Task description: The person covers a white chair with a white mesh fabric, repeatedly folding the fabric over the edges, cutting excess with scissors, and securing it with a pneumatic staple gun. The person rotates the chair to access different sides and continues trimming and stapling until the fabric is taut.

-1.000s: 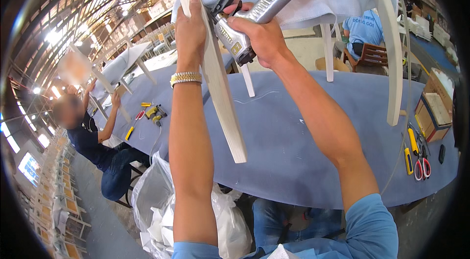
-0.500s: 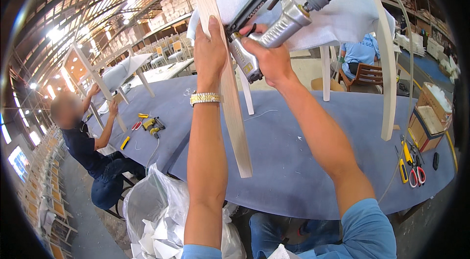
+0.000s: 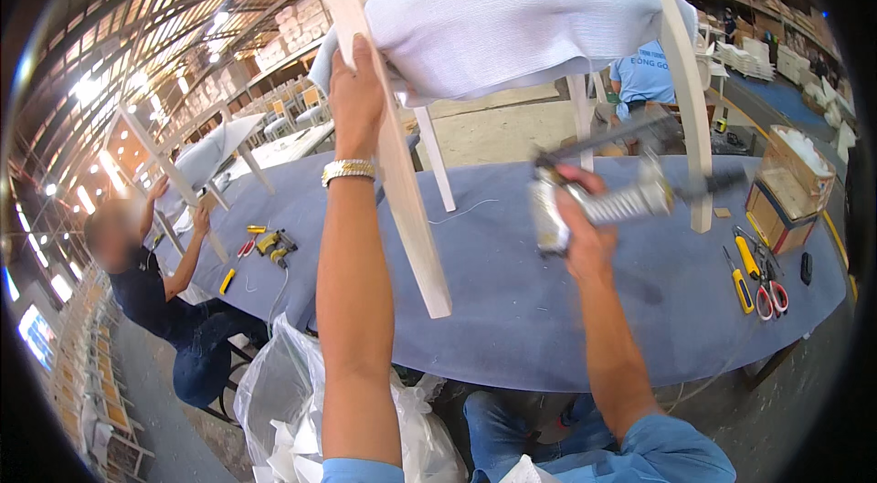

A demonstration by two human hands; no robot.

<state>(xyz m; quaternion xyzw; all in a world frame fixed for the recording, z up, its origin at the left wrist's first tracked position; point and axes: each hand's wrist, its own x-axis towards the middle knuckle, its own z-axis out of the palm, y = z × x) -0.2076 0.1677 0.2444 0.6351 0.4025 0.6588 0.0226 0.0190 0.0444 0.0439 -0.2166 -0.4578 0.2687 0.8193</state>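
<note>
A pale wooden chair [image 3: 687, 72] with a light grey-blue fabric seat [image 3: 521, 22] stands on the table in front of me. My left hand [image 3: 359, 99] is wrapped round its near left leg [image 3: 402, 200], just beside the edge of the seat. To the right and below the seat, my right hand [image 3: 585, 218] grips a silver and black air staple gun [image 3: 626, 204], smeared by motion. The staple gun is apart from the fabric, in front of the chair's right legs. Loose folds of fabric hang along the seat's near edge.
A grey-blue covered table [image 3: 493, 328] holds scissors [image 3: 772, 296], yellow-handled tools [image 3: 740, 287] and a cardboard box [image 3: 790, 200] at right. A yellow staple gun [image 3: 274, 248] lies left. A plastic bag of scraps [image 3: 283, 392] stands below. A co-worker [image 3: 151, 291] handles another chair.
My right hand has carried the staple gun away from the left leg and seat, down and to the right. My left hand keeps its hold on the leg.
</note>
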